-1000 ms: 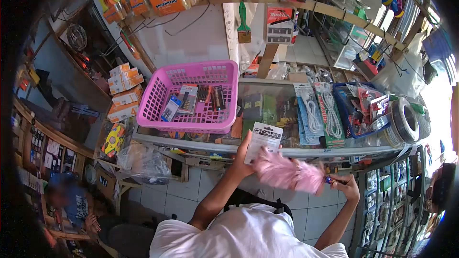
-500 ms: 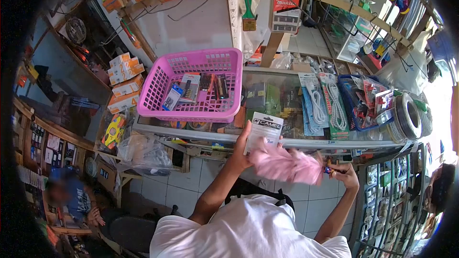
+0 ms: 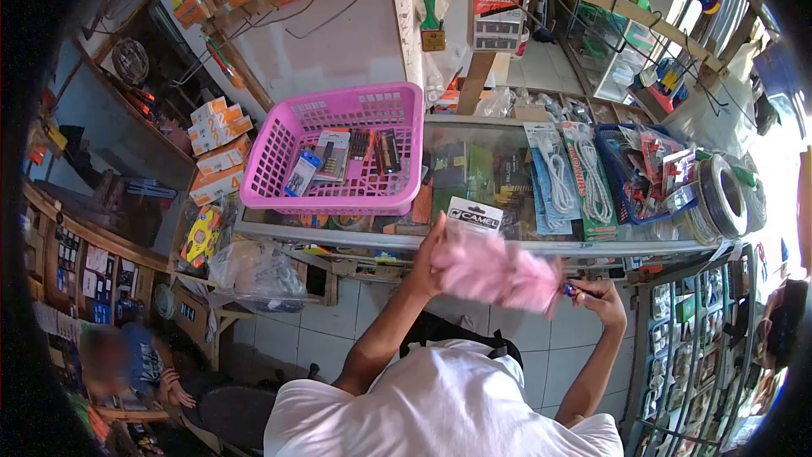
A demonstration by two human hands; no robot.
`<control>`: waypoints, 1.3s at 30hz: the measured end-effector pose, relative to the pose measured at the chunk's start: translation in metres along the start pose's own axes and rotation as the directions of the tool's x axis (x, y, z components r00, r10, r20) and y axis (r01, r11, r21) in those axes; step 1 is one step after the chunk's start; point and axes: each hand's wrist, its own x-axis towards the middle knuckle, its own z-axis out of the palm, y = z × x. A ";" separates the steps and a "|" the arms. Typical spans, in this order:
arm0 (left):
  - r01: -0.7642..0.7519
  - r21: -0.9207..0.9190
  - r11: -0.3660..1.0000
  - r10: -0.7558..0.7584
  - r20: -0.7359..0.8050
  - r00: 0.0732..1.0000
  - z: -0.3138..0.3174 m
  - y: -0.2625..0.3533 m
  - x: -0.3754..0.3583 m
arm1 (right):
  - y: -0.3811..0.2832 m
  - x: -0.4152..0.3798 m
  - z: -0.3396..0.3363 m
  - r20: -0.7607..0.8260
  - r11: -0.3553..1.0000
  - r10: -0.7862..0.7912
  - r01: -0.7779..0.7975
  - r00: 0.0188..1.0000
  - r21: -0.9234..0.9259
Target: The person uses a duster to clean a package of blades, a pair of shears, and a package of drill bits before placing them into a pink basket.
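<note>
In my left hand [image 3: 429,261] is a packaged item on a white card [image 3: 474,217] marked CAMEL, held upright in front of the counter. A fluffy pink feather duster [image 3: 495,272], blurred by motion, lies across the card and hides its lower part. My right hand [image 3: 606,305] is closed around the duster's dark handle, off to the right. Beyond the card, a pink plastic basket [image 3: 338,203] stands on the glass counter with several packaged items inside, among them a blue-and-white pack [image 3: 302,173].
The glass counter [image 3: 482,244] also bears packaged white cables [image 3: 554,178], a blue basket [image 3: 622,203] of small packs and wire coils [image 3: 719,199]. Brushes [image 3: 431,13] hang above. Stacked orange-and-white boxes [image 3: 222,152] stand left. A seated person [image 3: 144,364] is at lower left.
The feather duster has shifted slightly left and up over the card, covering more of it. My right hand has moved the same way with the handle. My left hand stays nearly in place.
</note>
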 end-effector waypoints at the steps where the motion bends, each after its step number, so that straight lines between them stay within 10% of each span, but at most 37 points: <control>1: -0.025 0.056 0.998 0.030 -0.082 0.996 0.000 -0.001 0.001 | 0.002 0.001 0.001 -0.029 1.000 -0.002 0.002 1.000 -0.010; 2: 0.028 -0.307 0.951 -0.053 -0.074 0.996 0.001 -0.002 -0.003 | 0.005 0.002 0.002 -0.058 1.000 -0.003 0.002 0.998 -0.021; 5: 0.013 0.042 0.999 -0.015 0.055 0.998 -0.001 0.001 -0.003 | 0.010 0.003 0.000 -0.114 0.999 0.028 -0.026 0.993 0.024; 9: 0.047 -0.207 0.977 -0.093 -0.217 0.972 0.008 -0.001 0.004 | 0.015 0.000 -0.003 -0.063 0.996 -0.085 0.084 0.994 -0.019; 13: 0.058 0.032 0.998 -0.062 0.156 0.986 0.000 0.000 0.006 | 0.007 -0.010 -0.007 -0.050 1.000 -0.005 0.005 0.999 -0.016; 14: 0.072 -0.221 0.973 -0.074 0.002 0.997 -0.020 -0.001 0.013 | 0.009 -0.013 -0.009 0.009 1.000 -0.025 0.025 1.000 -0.019; 17: 0.075 -0.053 0.996 -0.080 -0.094 0.992 0.007 -0.003 0.009 | 0.020 -0.018 -0.009 -0.068 1.000 -0.023 0.024 0.997 0.020; 19: 0.064 -0.148 0.987 -0.043 0.137 0.990 0.002 -0.004 0.011 | 0.022 -0.018 -0.009 -0.127 0.992 0.023 -0.007 0.992 0.126; 23: -0.118 0.332 0.936 0.128 -0.007 0.992 0.018 -0.013 0.010 | 0.038 -0.023 -0.017 -0.024 0.996 0.086 -0.086 0.996 0.003; 24: -0.055 0.111 0.992 0.070 -0.135 0.988 0.022 -0.013 0.013 | 0.028 -0.023 -0.008 -0.055 0.998 0.055 -0.052 0.997 0.044; 27: -0.037 -0.081 0.996 0.048 0.132 0.990 0.000 -0.009 0.019 | 0.035 -0.019 -0.006 -0.174 0.972 0.062 -0.019 0.983 0.236; 28: -0.041 -0.030 0.999 0.038 -0.069 0.997 0.007 -0.009 0.017 | 0.036 -0.020 -0.007 -0.123 0.986 0.050 -0.030 0.991 0.165; 31: -0.057 0.239 0.969 0.037 0.087 0.996 0.020 -0.008 0.021 | 0.039 -0.020 -0.004 -0.059 0.997 0.024 -0.020 0.998 0.070; 36: -0.167 -0.056 0.984 0.163 -0.064 0.985 0.019 -0.012 0.031 | 0.038 -0.016 0.024 -0.120 0.978 0.065 -0.039 0.991 0.206; 39: -0.132 0.144 0.981 0.094 0.240 0.966 0.009 -0.010 0.032 | 0.044 -0.016 0.025 -0.055 0.991 0.030 -0.022 0.998 0.134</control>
